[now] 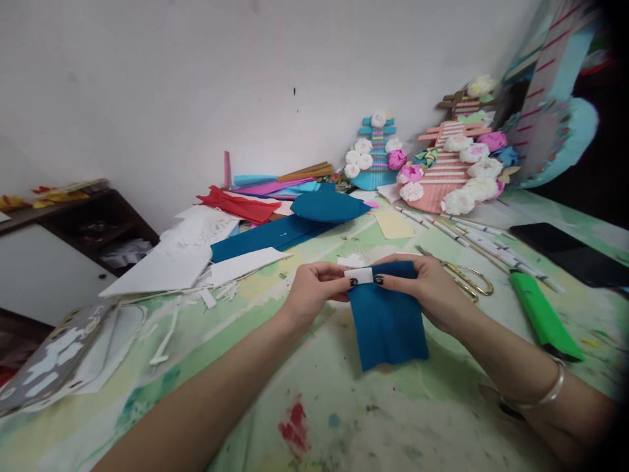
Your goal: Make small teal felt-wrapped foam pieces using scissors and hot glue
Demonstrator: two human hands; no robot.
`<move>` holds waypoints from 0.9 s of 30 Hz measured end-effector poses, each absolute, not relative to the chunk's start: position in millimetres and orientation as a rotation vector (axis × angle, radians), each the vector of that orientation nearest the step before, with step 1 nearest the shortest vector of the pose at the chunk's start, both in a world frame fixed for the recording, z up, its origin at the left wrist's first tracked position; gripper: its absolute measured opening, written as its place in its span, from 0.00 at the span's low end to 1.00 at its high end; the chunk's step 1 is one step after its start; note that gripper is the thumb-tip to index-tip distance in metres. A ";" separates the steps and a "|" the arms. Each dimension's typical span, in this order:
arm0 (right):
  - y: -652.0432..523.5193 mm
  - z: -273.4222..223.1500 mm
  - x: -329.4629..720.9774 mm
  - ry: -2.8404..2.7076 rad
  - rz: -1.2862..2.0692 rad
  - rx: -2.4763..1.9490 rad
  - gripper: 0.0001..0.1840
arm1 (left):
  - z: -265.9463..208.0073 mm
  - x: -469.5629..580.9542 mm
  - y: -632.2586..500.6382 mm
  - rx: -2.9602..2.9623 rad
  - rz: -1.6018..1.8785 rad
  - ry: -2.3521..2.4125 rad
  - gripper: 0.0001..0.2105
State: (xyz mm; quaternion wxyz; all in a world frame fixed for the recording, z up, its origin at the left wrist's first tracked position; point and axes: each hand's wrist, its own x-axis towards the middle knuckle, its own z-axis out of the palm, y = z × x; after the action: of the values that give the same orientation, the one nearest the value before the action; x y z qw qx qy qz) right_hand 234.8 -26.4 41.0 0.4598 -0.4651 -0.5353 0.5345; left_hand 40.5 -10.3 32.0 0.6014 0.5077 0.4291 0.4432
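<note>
A pale green, paint-stained tabletop [250, 393] is filling the lower frame. White paper sheets [167, 265] are lying at middle left; gold-handled metal scissors [464, 288], a bright green oblong object [544, 318] and a flat black smartphone [570, 252] are resting at right.

- Sheet [390, 328] between left hand [318, 288] and right hand [432, 288], over the near table [268, 400].
- Strip [362, 275] on the sheet's far left corner.
- Scissors [450, 267] on the table, right of the right hand.
- Pens [498, 246] far right, left of the phone [570, 252].
- Cabinet [44, 265] far left, beyond the paper [162, 269].
- Lutes [377, 177] far right, before the wall [196, 78].
</note>
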 end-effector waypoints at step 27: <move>-26.5 39.6 235.7 -1.434 1.205 -1.173 0.13 | 35.0 41.4 -14.7 1.256 1.053 0.970 0.11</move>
State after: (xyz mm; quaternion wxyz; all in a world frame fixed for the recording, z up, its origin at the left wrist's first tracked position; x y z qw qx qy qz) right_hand 235.7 -26.5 39.6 0.4491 -0.4743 -0.5797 0.4872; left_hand 41.4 -14.7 35.0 0.5798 0.5375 0.4148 0.4504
